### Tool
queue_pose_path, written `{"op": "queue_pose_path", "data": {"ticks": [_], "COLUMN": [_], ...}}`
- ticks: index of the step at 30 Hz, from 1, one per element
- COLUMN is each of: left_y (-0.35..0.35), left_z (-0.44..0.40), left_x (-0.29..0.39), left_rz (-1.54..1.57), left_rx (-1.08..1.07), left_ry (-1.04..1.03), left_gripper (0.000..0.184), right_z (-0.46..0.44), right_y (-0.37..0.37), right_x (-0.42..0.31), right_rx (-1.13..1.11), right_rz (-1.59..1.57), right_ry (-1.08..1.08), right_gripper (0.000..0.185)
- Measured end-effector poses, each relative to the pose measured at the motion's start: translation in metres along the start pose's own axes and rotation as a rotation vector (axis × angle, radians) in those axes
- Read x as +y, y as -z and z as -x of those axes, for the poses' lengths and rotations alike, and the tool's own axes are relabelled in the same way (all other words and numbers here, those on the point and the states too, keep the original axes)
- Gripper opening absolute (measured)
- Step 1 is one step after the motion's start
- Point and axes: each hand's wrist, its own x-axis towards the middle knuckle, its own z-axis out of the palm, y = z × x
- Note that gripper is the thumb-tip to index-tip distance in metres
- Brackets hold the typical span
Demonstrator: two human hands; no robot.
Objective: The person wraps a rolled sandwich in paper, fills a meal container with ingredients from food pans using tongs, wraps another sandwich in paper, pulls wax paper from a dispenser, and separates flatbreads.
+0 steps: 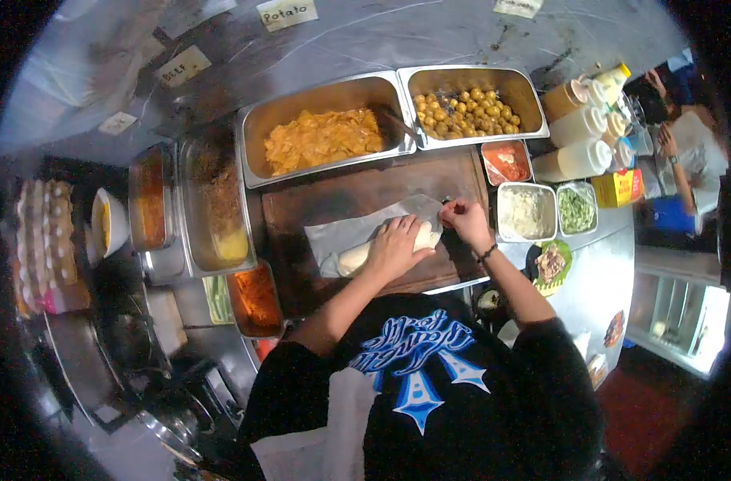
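Clearly, the left hand (397,243) lay open upon the rolled wrap (355,259). Near its end, the right hand (466,220) was pinched closed, its hold unclear.

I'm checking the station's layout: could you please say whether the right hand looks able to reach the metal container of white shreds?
Probably yes: the right hand is near the metal container of white shreds, which looks open on top, and nothing visible blocks the way.

This is a commercial food kitchen, shown by deep rectangular stainless-steel food pans (333,92), white handwritten "Potato" label (288,13) and translucent plastic squeeze bottles (575,160).
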Motion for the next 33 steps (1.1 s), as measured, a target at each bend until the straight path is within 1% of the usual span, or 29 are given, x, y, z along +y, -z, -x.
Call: {"op": "queue_pose_path", "data": {"ticks": [2, 3, 5, 6, 8, 9, 11, 13, 15, 18, 19, 20, 21, 24, 25, 26, 27, 28, 29, 30, 31, 32, 33], "left_y": [0.003, 0.002, -0.003, -0.003, -0.001, 0.000, 0.003, 0.002, -0.002, -0.011, -0.014, -0.013, -0.015, -0.014, -0.013, -0.012, -0.009, -0.010, -0.010, -0.012, -0.015, -0.016, -0.016], "left_z": [-0.003, -0.004, -0.005, -0.002, -0.004, -0.005, -0.004, -0.004, -0.009, -0.010, -0.009, -0.004, -0.005, -0.008, -0.009, -0.009, -0.006, -0.006, -0.006, -0.007, -0.007, -0.006, -0.004], "left_x": [0.000, -0.001, -0.003, -0.004, -0.003, -0.002, 0.001, 0.008, 0.011, 0.008, 0.006, 0.004, 0.003, 0.002, 0.001, 0.000, 0.001, 0.001, 0.002, 0.003, 0.005, 0.007, 0.008], "left_rz": [-0.053, -0.052, -0.069, -0.073, -0.044, -0.043, -0.044, -0.051, -0.056, -0.107, -0.111, -0.114, -0.114, -0.101, -0.105, -0.109, -0.109, -0.108, -0.105, -0.103, -0.089, -0.075, -0.080], "left_rx": [-0.060, -0.057, -0.075, -0.068, -0.107, -0.110, -0.070, -0.070, -0.078, -0.082, -0.067, -0.046, -0.046, -0.040, -0.031, -0.021, -0.014, -0.023, -0.031, -0.024, -0.072, -0.120, -0.110], "left_ry": [-0.035, -0.023, -0.075, -0.079, -0.079, -0.074, -0.065, -0.031, 0.009, 0.022, -0.015, -0.058, -0.056, -0.093, -0.123, -0.151, -0.148, -0.142, -0.133, -0.114, -0.056, 0.004, 0.030], "left_gripper": [0.070, 0.070, 0.074, 0.074, 0.078, 0.078, 0.079, 0.079, 0.079, 0.074, 0.072, 0.069, 0.069, 0.066, 0.066, 0.067, 0.067, 0.067, 0.067, 0.067, 0.069, 0.071, 0.071], "right_z": [-0.004, -0.008, -0.014, -0.015, -0.024, -0.029, -0.038, -0.042, -0.051, -0.057, -0.056, -0.052, -0.052, -0.049, -0.050, -0.050, -0.048, -0.050, -0.049, -0.048, -0.043, -0.032, -0.020], "right_y": [-0.006, -0.007, -0.009, -0.009, -0.004, -0.001, 0.003, -0.001, -0.003, -0.009, -0.011, -0.013, -0.013, -0.014, -0.013, -0.010, -0.007, -0.002, 0.002, 0.005, 0.003, 0.003, 0.005], "right_x": [0.003, 0.004, -0.002, -0.007, -0.015, -0.019, -0.028, -0.034, -0.034, -0.039, -0.042, -0.050, -0.054, -0.063, -0.059, -0.051, -0.046, -0.038, -0.035, -0.031, -0.030, -0.046, -0.063], "right_rx": [0.048, 0.036, -0.075, -0.073, -0.268, -0.272, -0.414, -0.421, -0.429, -0.447, -0.453, -0.438, -0.426, -0.456, -0.461, -0.481, -0.496, -0.543, -0.555, -0.460, -0.372, -0.274, -0.237], "right_rz": [-0.025, -0.023, -0.146, -0.146, -0.126, -0.127, 0.053, 0.055, 0.212, 0.257, 0.255, 0.303, 0.348, 0.407, 0.407, 0.296, 0.191, 0.128, 0.133, 0.141, 0.149, 0.227, 0.247], "right_ry": [0.041, 0.041, 0.000, 0.008, 0.018, 0.014, 0.021, 0.008, 0.165, 0.163, 0.156, 0.230, 0.309, 0.286, 0.289, 0.310, 0.331, 0.292, 0.294, 0.271, 0.251, 0.270, 0.264], "right_gripper": [0.011, 0.011, 0.013, 0.013, 0.013, 0.013, 0.017, 0.017, 0.016, 0.014, 0.014, 0.014, 0.014, 0.015, 0.015, 0.014, 0.014, 0.011, 0.011, 0.012, 0.013, 0.016, 0.020]}}
